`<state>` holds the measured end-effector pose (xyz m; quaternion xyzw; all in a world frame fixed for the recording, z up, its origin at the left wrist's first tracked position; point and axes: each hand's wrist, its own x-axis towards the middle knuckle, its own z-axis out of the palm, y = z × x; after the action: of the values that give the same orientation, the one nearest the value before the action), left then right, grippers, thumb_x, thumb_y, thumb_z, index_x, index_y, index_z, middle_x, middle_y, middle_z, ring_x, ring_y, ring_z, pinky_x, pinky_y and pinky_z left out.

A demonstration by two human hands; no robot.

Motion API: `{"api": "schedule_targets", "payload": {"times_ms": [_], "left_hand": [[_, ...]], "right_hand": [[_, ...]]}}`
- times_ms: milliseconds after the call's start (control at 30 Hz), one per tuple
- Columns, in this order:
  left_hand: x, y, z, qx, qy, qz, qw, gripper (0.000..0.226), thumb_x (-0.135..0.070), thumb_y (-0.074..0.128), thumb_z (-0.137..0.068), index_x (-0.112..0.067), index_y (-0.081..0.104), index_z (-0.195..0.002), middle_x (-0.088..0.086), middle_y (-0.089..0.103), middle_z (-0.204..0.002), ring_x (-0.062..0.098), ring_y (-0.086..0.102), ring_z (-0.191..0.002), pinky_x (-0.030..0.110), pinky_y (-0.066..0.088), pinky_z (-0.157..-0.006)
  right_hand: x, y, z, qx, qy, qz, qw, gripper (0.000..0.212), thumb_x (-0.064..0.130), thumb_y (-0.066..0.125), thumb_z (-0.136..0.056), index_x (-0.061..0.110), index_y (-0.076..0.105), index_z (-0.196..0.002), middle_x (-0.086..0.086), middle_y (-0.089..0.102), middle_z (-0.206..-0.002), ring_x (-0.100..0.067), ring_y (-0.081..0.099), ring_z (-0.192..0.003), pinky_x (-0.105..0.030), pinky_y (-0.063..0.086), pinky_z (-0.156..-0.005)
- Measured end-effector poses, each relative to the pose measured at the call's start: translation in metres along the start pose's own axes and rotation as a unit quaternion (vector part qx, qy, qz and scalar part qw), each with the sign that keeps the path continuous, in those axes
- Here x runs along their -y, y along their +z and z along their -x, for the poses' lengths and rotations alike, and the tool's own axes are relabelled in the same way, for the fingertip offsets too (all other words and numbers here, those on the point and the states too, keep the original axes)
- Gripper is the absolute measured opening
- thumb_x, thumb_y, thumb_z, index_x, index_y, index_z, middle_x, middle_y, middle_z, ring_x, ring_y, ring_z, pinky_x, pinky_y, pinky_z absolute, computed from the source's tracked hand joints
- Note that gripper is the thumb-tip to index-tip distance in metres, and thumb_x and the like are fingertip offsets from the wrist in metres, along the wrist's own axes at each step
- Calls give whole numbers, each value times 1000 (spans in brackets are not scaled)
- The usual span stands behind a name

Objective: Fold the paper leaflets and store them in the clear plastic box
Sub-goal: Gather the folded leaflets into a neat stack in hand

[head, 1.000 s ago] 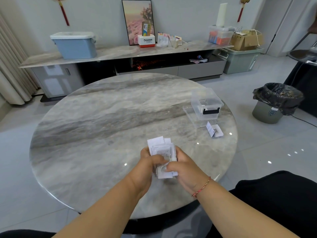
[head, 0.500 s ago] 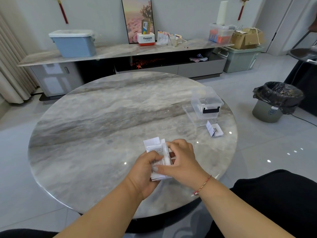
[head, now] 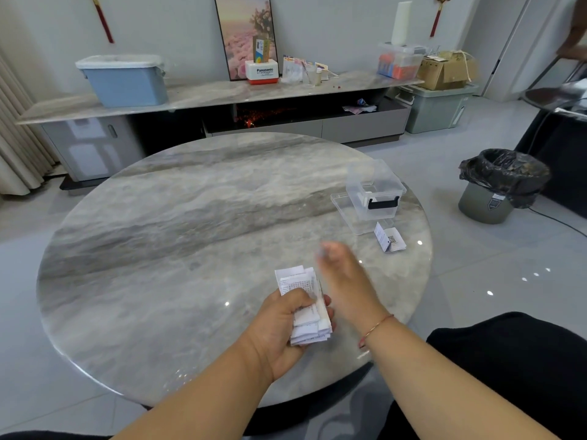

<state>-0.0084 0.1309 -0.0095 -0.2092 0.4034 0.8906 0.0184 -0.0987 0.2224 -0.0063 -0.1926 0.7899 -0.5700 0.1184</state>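
We see the left hand (head: 279, 325) gripping the folded leaflets (head: 305, 308) above the marble table (head: 158, 249) — the right hand (head: 344, 281) just beside them, blurred, grip unreadable. The clear plastic box (head: 374, 193) sits well apart. "Panasonic" marks a white box (head: 262, 70).

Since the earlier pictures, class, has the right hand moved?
Yes. The right hand has let go of the folded leaflets, which the left hand grips, and has swung away toward the clear plastic box; it is blurred.
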Motion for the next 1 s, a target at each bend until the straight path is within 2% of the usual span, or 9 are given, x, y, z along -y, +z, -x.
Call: {"api": "schedule_targets", "payload": {"times_ms": [67, 167, 333, 433, 500, 633, 700, 833, 1000], "left_hand": [[-1, -3, -6, -27, 3, 20, 999, 18, 3, 44, -86, 2, 57, -99, 18, 65, -76, 28, 62, -61, 36, 55, -58], [-3, -6, -12, -49, 10, 35, 998, 19, 2, 45, -87, 4, 57, -102, 19, 65, -79, 28, 64, -62, 38, 56, -61], [-6, -9, -18, -80, 37, 42, 995, 17, 4, 46, -89, 3, 58, -101, 19, 66, -80, 28, 65, -63, 42, 55, -70], [-9, -13, -21, -103, 48, 48, 992, 15, 4, 47, -90, -1, 58, -99, 18, 67, -80, 27, 65, -65, 44, 53, -73], [-11, -18, -22, -121, 57, 58, 989, 17, 4, 48, -90, -3, 58, -102, 16, 67, -79, 26, 65, -66, 43, 54, -73], [-11, -28, -21, -129, 64, 67, 987, 21, 3, 48, -90, -3, 56, -109, 16, 67, -80, 25, 67, -68, 41, 55, -71], [-12, -28, -18, -123, 62, 56, 989, 19, 3, 48, -90, -1, 56, -106, 15, 67, -79, 25, 66, -64, 40, 54, -70], [-14, -34, -16, -131, 71, 46, 988, 16, 3, 48, -90, 0, 58, -103, 15, 67, -77, 25, 66, -63, 41, 51, -73], [-18, -38, -16, -133, 82, 39, 987, 24, 3, 48, -90, 3, 55, -113, 15, 68, -79, 26, 66, -66, 39, 54, -67]], "right_hand": [[-13, -29, -29, -181, 17, 47, 982, 18, 36, 55, -90, 21, 55, -100, 11, 58, -90, -11, 55, -86, -17, 39, -67], [-46, -68, -68, -305, 98, 176, 931, 36, 44, 57, -81, 13, 62, -97, -3, 64, -94, -27, 57, -93, -29, 43, -72], [-69, -85, -97, -235, 138, 314, 910, 28, 35, 57, -86, 11, 66, -96, -12, 65, -102, -35, 56, -98, -36, 49, -79], [-70, -85, -100, -262, 119, 252, 924, 18, 22, 56, -86, 9, 68, -85, -18, 64, -97, -37, 57, -90, -31, 45, -68], [-66, -76, -96, -285, 92, 259, 918, 20, 28, 59, -84, 12, 67, -90, -14, 59, -103, -36, 53, -99, -34, 44, -74], [-64, -74, -94, -247, 136, 353, 892, 59, 52, 67, -73, 9, 53, -112, -12, 53, -113, -33, 45, -113, -39, 43, -85], [-70, -85, -104, -215, 167, 351, 896, 41, 44, 61, -81, 9, 55, -102, -15, 57, -111, -34, 50, -106, -37, 44, -80], [-66, -90, -105, -189, 183, 249, 932, 22, 22, 53, -91, 4, 65, -92, -19, 65, -103, -32, 56, -86, -28, 39, -71], [-10, -34, -53, -118, 111, -126, 979, 11, 7, 60, -88, 6, 65, -78, -6, 56, -62, -7, 47, -46, -14, 37, -42]]}}
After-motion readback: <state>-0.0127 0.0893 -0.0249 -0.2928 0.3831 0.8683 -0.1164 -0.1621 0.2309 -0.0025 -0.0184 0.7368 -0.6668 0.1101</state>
